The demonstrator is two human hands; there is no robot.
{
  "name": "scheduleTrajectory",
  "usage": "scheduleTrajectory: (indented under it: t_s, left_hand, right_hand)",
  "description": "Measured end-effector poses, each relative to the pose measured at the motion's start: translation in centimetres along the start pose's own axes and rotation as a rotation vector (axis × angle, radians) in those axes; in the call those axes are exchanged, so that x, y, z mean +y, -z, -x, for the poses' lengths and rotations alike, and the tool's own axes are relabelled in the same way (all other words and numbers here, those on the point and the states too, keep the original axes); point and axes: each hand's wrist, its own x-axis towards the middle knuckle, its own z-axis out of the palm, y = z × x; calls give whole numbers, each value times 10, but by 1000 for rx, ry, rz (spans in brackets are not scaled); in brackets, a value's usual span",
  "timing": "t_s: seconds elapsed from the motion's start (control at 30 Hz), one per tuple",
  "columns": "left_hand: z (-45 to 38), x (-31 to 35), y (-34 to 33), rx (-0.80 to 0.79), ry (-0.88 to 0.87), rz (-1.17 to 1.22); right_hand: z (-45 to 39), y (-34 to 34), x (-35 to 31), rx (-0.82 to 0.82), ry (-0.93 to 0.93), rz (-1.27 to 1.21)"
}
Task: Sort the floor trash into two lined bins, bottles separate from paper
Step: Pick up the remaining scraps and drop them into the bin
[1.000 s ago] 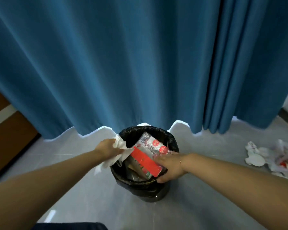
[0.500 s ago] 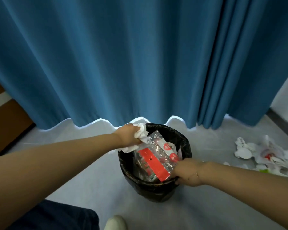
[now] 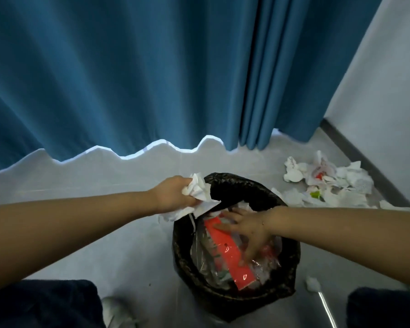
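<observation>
Bin [image 3: 225,185] part-filled: right hand [image 3: 249,230] flat, pressing red wrapper [image 3: 230,254] down; left hand [image 3: 175,195] grips crumpled paper [image 3: 197,190] (undropped); paper pile [image 3: 327,183] remains far right on floor.

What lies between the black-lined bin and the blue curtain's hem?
In the head view, only bare grey floor lies between the bin and the curtain.

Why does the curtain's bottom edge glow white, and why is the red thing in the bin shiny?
Head view: daylight leaks under the blue curtain, overexposing its hem. The red wrapper is glossy plastic, so it throws small glare spots beneath the right hand. The left hand gripping the crumpled tissue looks slightly soft, and the wide lens bends the edges.
</observation>
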Motion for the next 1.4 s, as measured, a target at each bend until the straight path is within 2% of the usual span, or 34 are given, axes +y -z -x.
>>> scheduleTrajectory:
  t_s: [0.17,0.3,0.4,0.53,0.63,0.77,0.87,0.93,1.0,1.1,1.17,1.27,1.33,1.4]
  left_hand:
    - [-12,13,-4,76,-72,-65]
    - [-18,21,-10,131,-39,27]
    - [-14,33,-20,145,-25,81]
    - [-7,50,-29,85,-205,-113]
    - [-1,62,-38,55,-317,-251]
    - [2,63,-61,-97,-407,-208]
    - [11,57,-79,-342,-341,-264]
    - [16,55,-83,-398,-300,-304]
    - [18,55,-81,-374,-288,-206]
    - [22,57,-71,-265,-251,72]
    - [26,55,-65,-166,-237,36]
    - [29,46,-58,-40,-232,-244]
    - [33,45,-61,-65,-188,-188]
    - [40,49,-75,-139,-122,-15]
  right_hand:
    - [-30,-40,3,67,-73,18]
    - [-44,-59,-6,121,-124,36]
    - [-31,-47,-6,125,-101,-9]
    - [18,-12,-6,91,-1,12]
    - [68,7,3,130,23,-110]
    - [125,-1,26,80,-64,-210]
    - [128,-8,35,81,-105,-268]
    - [118,-13,37,145,-109,-201]
    - [110,-20,40,147,-97,-97]
    - [109,-25,43,90,-68,-36]
    - [110,-21,44,140,-57,9]
    - [108,-15,49,338,-40,180]
    - [104,-13,50,418,-13,196]
    - [98,-14,48,412,23,149]
